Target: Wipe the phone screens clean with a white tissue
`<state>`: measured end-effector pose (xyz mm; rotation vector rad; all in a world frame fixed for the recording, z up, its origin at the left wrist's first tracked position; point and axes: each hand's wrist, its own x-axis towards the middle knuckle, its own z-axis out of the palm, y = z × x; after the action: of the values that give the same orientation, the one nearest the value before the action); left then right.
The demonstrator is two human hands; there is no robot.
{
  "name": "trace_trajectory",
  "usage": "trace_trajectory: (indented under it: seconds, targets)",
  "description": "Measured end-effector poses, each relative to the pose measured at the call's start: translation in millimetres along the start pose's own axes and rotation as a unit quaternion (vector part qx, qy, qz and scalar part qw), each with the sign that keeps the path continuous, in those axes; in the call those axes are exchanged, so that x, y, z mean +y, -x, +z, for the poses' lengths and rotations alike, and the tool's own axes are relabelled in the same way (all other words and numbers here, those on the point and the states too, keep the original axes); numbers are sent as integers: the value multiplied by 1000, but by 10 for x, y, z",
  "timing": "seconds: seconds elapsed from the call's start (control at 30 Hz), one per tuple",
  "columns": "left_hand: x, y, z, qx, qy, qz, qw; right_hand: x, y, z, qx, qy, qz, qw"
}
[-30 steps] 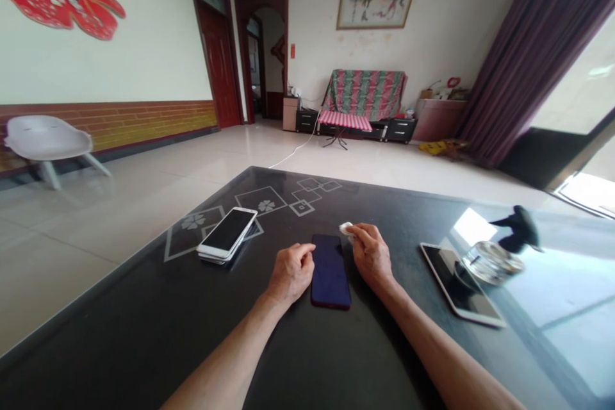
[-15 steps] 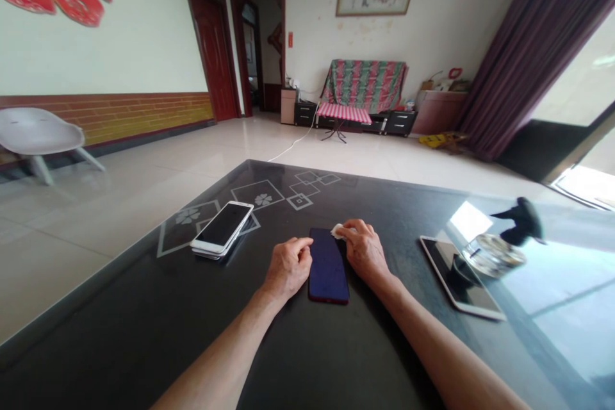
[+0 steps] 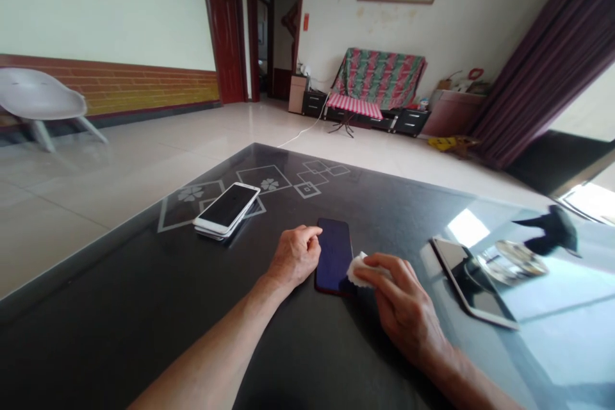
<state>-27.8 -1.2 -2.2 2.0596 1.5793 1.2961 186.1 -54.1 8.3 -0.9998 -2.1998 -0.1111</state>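
Observation:
A smartphone (image 3: 334, 256) with a dark bluish screen lies flat on the black table in front of me. My left hand (image 3: 295, 256) is closed at its left edge, fingers curled and fingertips pressed against the upper left side. My right hand (image 3: 406, 301) pinches a crumpled white tissue (image 3: 358, 269) between thumb and fingers. That tissue is at the phone's lower right edge; whether it touches the glass I cannot tell.
Left of the phone sits a stack of white phones (image 3: 228, 211). A white tablet (image 3: 473, 285) lies at the right, beside a clear spray bottle with a black trigger head (image 3: 552, 230). The dark table (image 3: 158, 320) has its far edge beyond them.
My right hand, with the tissue, has moved from the phone's upper right corner down toward its lower right side. My left hand stays at the left edge. The camera view has shifted.

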Motion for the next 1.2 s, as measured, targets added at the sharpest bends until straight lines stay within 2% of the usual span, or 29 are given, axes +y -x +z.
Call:
trace_trajectory:
  seconds: [0.17, 0.33, 0.43, 0.6, 0.7, 1.1, 1.2]
  targets:
    - [25, -6, -4, -2, -8, -5, 1000, -97, 73, -85, 21, 1, 17, 1000]
    - [17, -5, 8, -4, -15, -5, 1000, -285, -47, -20, -35, 14, -100, 994]
    - [9, -3, 16, -6, -16, -2, 1000, -395, -120, 4, -66, 41, -136, 988]
    - [15, -3, 9, -10, -19, -8, 1000, -478, -177, -17, -136, 70, -122, 981]
    - [24, -4, -3, -13, -18, -7, 1000, -491, -180, -43, -154, 70, -114, 979]
    - [16, 8, -4, -13, -20, -7, 1000, -398, -148, -169, -133, 76, -107, 982]
    - [13, 4, -6, -13, -18, -6, 1000, -324, -121, -227, -101, 95, -90, 986]
